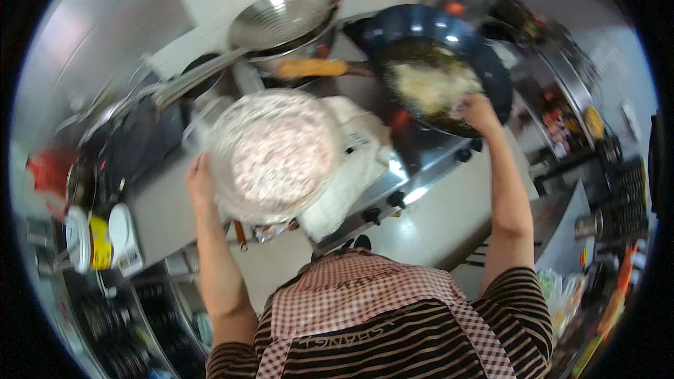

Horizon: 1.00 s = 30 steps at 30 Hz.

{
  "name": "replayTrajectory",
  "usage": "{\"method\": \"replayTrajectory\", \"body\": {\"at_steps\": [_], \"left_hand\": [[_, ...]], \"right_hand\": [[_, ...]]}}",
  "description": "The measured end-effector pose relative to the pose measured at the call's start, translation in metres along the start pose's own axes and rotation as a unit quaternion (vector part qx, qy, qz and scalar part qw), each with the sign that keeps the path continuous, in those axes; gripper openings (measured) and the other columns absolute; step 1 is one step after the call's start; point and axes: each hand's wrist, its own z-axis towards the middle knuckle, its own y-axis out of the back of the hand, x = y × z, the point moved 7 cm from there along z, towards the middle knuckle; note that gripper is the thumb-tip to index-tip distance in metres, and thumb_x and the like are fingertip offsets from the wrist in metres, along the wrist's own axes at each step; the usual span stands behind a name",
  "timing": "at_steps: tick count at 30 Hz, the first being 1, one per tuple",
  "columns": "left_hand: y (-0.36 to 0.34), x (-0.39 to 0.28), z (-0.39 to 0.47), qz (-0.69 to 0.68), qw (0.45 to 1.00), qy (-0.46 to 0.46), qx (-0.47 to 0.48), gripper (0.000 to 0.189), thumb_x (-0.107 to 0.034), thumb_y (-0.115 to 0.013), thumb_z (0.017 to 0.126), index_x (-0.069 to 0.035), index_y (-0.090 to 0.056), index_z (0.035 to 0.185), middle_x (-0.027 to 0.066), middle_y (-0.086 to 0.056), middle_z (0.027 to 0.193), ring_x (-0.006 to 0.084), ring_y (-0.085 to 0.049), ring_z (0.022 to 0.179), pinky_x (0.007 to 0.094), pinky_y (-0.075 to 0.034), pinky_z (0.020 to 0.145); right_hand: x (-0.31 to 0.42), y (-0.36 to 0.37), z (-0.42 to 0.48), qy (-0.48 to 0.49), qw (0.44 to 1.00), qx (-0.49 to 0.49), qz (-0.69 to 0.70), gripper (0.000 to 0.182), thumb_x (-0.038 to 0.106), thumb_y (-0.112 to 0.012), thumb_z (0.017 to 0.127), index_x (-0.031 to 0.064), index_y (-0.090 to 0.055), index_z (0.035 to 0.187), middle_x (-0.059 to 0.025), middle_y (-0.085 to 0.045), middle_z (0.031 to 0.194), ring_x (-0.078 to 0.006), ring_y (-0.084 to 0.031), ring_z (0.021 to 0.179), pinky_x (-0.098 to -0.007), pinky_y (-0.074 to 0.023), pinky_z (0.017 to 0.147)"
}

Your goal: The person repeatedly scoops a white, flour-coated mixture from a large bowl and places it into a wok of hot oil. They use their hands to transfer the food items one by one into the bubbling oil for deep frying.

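Note:
My left hand [200,179] grips the left side of a large clear bowl [224,189]. Small pinkish pieces coated in white powder [281,160], apparently floured raw meat, fill it. My right hand [478,113] is over the near right side of a dark wok [416,18]. Its fingers point down toward the oil; blur hides whether a piece is between them. Pale yellow pieces [434,87] float in bubbling oil. The wok's yellow-brown handle [313,67] points left. To the right of the bowl lies a white cloth or bag [350,173].
Behind the bowl, a perforated metal strainer [284,16] rests over a pot. Black knobs [396,199] line the steel stove's front. White tubs [78,239] stand at far left. Bottles and packets [558,126] sit on a shelf at right.

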Motion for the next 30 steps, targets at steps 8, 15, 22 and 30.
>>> {"method": "replayTrajectory", "body": {"at_steps": [8, 15, 22, 30], "left_hand": [[-0.015, -0.009, -0.012, -0.107, 0.994, 0.010, 0.037, 0.027, -0.018, -0.056, 0.087, 0.005, -0.060, 0.101, 0.0045, -0.063, 0.090, 0.0099, -0.054, 0.079, 0.0224, -0.042, 0.072], [-0.016, -0.004, -0.008, -0.096, 0.995, 0.016, 0.027, 0.026, -0.016, -0.055, 0.087, 0.006, -0.060, 0.100, 0.0054, -0.062, 0.090, 0.0101, -0.054, 0.079, 0.0227, -0.041, 0.072], [-0.015, -0.008, -0.010, -0.106, 0.994, 0.014, 0.024, 0.027, -0.017, -0.054, 0.087, 0.006, -0.060, 0.101, 0.0064, -0.062, 0.091, 0.0107, -0.054, 0.080, 0.0231, -0.041, 0.074], [-0.010, -0.011, -0.012, -0.056, 0.998, 0.000, -0.006, 0.024, -0.018, -0.056, 0.087, 0.001, -0.062, 0.100, 0.0018, -0.062, 0.087, 0.0085, -0.054, 0.079, 0.0225, -0.042, 0.071]], "right_hand": [[0.325, 0.004, -0.072, 0.269, 0.862, 0.223, 0.368, 0.022, 0.005, -0.050, 0.084, 0.0047, -0.062, 0.102, -0.0069, -0.066, 0.089, -0.0141, -0.061, 0.082, -0.0271, -0.0477, 0.075], [0.454, -0.130, -0.113, 0.368, 0.831, 0.365, 0.203, 0.026, 0.001, -0.048, 0.066, 0.0020, -0.063, 0.088, -0.0225, -0.060, 0.082, -0.0371, -0.059, 0.076, -0.0413, -0.0462, 0.070], [0.397, -0.069, -0.095, 0.376, 0.794, 0.427, 0.211, 0.018, 0.019, -0.054, 0.073, 0.0032, -0.062, 0.079, -0.0165, -0.060, 0.073, -0.0277, -0.058, 0.068, -0.0376, -0.0433, 0.064], [0.453, -0.106, -0.123, 0.397, 0.804, 0.349, 0.273, 0.022, 0.019, -0.053, 0.074, -0.0018, -0.057, 0.073, -0.0203, -0.056, 0.068, -0.0290, -0.056, 0.063, -0.0396, -0.0446, 0.064]]}}
